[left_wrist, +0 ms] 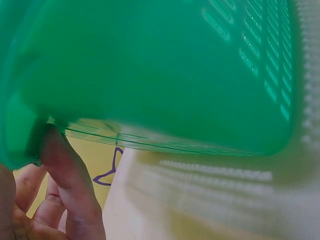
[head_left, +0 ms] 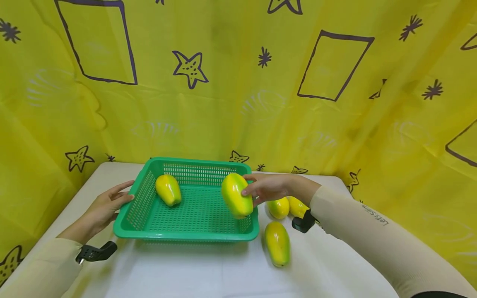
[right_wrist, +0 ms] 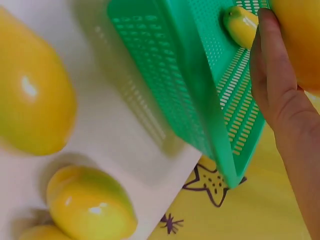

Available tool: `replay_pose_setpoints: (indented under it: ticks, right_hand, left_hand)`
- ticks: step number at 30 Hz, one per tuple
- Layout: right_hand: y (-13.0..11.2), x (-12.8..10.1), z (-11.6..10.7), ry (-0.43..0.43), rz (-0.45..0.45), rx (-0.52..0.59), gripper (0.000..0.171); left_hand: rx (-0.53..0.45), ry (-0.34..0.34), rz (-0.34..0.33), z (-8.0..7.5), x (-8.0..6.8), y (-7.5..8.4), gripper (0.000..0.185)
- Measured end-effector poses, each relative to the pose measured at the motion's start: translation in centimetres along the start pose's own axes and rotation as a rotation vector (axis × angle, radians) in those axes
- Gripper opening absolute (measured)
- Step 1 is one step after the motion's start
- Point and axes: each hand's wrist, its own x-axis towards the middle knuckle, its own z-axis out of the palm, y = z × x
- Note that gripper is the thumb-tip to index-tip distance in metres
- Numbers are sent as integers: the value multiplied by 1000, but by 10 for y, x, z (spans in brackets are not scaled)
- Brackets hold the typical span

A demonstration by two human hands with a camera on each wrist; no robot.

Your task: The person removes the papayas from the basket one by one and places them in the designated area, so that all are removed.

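My right hand (head_left: 266,187) grips a yellow-green papaya (head_left: 235,195) over the right end of a green plastic basket (head_left: 186,236). The thumb lies across the fruit's side; in the right wrist view the held papaya (right_wrist: 297,42) is cut off by the frame's edge. Another papaya (head_left: 168,190) lies inside the basket, near its left wall. At the basket's left rim, my left hand (head_left: 102,209) holds on with thumb and fingers. Seen from the left wrist, one finger (left_wrist: 67,170) is tucked under the rim's lip.
Right of the basket, one papaya (head_left: 277,243) lies on the white table (head_left: 179,269). Two more yellow fruits, a nearer one (head_left: 278,207) and one (head_left: 297,206) partly behind my right wrist, lie farther back. A yellow patterned curtain (head_left: 223,111) hangs behind the table.
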Motion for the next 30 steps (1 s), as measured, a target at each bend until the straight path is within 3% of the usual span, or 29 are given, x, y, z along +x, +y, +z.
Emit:
replay_pose_setpoints:
  ticks: [14,25,30]
  right_hand:
    - [36,-68,-22,85,42,-18,77]
    - [81,-119,-31,140,-29,72,80]
    - [94,-132,-31,173,-70,70,71]
  left_hand:
    - [-7,0,-12,-2,1,-1,77]
    - [18,-15,9,-6,1,-2,77]
    - [9,-23,15,-6,2,-3,76]
